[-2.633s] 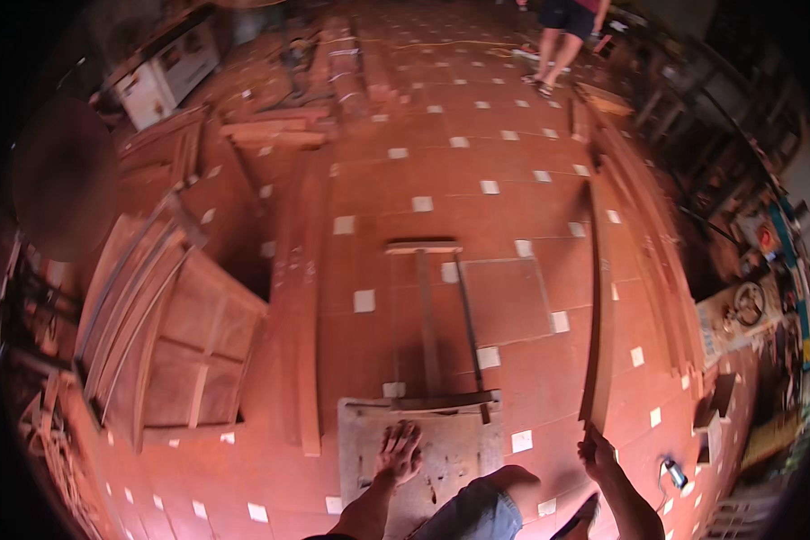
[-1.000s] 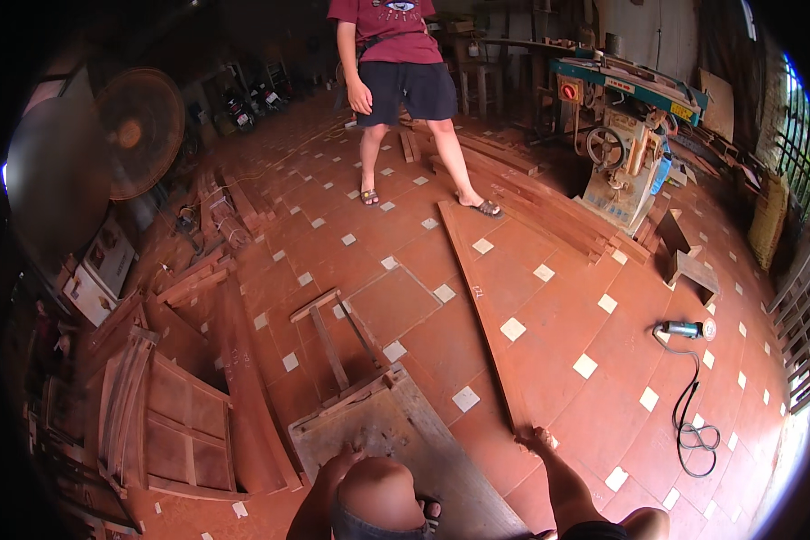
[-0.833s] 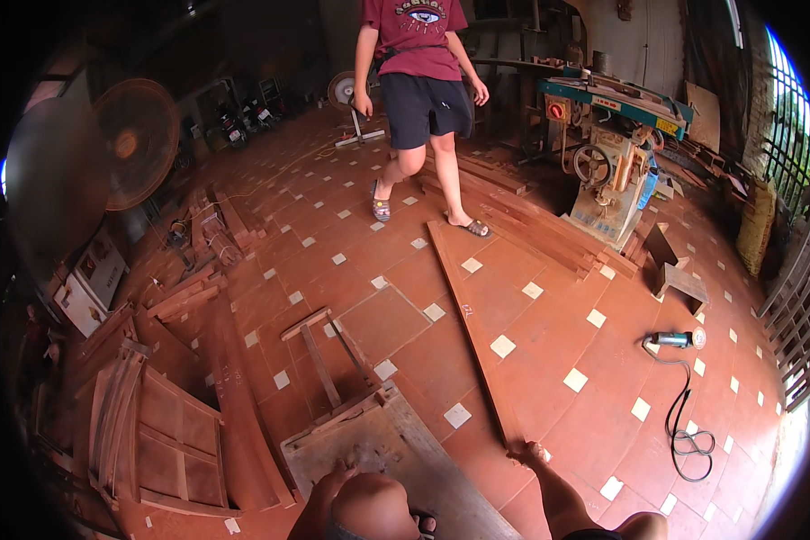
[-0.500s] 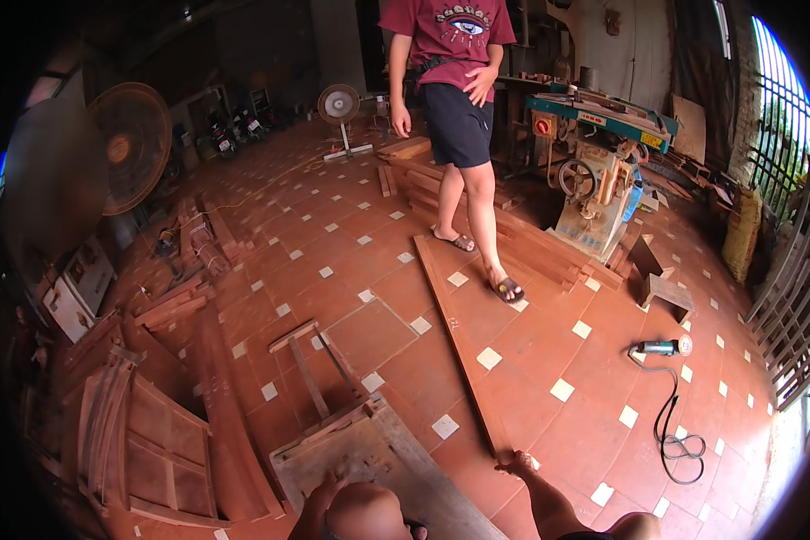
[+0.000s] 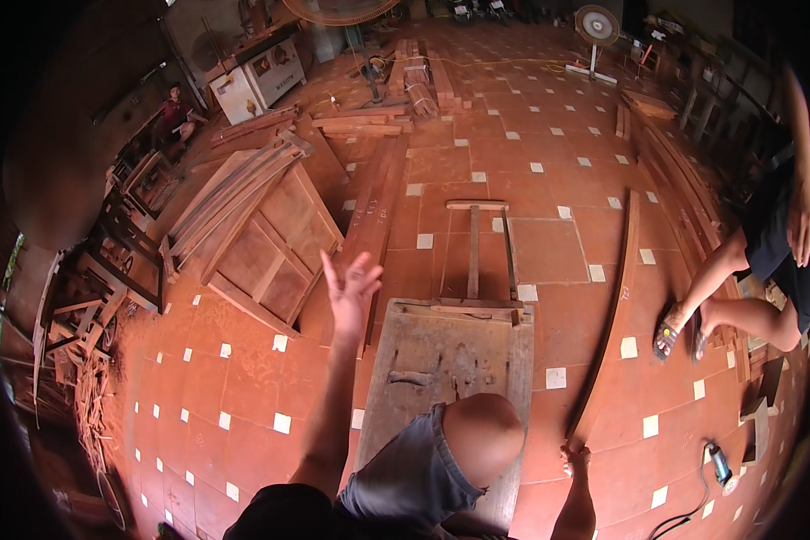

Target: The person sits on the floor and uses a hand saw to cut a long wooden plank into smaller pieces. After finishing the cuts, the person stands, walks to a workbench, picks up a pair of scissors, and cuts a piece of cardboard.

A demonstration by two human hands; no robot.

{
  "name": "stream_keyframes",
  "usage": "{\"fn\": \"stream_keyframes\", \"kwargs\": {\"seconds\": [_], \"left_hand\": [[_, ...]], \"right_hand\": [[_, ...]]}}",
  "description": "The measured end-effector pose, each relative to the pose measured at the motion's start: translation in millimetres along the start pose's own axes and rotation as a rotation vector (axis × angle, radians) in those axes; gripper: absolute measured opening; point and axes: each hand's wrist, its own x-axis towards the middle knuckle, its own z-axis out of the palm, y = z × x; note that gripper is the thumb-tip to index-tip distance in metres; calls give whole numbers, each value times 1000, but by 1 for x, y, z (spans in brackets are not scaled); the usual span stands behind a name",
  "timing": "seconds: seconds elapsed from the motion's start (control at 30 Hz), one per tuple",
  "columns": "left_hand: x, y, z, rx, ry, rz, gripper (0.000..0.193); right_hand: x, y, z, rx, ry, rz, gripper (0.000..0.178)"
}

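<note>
My left hand (image 5: pixel 352 290) is raised in the air with its fingers spread, holding nothing. It is in front of a wooden panelled frame (image 5: pixel 270 247) and left of a worn wooden bench (image 5: pixel 423 346). My right hand (image 5: pixel 575 457) is low on the right, its fingers closed round the near end of a long reddish wooden board (image 5: pixel 614 324). The board runs away from me over the tiled floor, slightly bowed in this view. My bare knee rises over the bench, hiding part of its top.
A person in dark shorts and sandals (image 5: pixel 765 261) is close on the right, near stacked planks (image 5: pixel 675 171). An angle grinder (image 5: pixel 718 463) with its cord lies at lower right. A T-shaped wooden piece (image 5: pixel 475 243) extends beyond the bench. Wood scraps (image 5: pixel 94 396) pile up at left.
The view has swung left, so the person now appears at the right edge. My left hand has risen from beside the bench, fingers spread. My right hand stays at the board's end.
</note>
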Motion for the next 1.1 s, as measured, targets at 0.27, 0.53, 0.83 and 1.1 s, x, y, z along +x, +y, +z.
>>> {"fn": "stream_keyframes", "kwargs": {"seconds": [0.27,0.53,0.83,1.1], "left_hand": [[40,-96,-55,667,-304,-200,45],[26,-246,45,1481,-874,-48,93],[67,-323,52,1327,-1098,-207,94],[62,-289,80,1227,-1173,-267,84]], "right_hand": [[-9,-9,14,-33,53,5,53],[-24,-27,-1,10,208,-118,72],[-16,-42,13,-227,259,61,84],[-12,-95,-71,-589,206,216,92]]}}
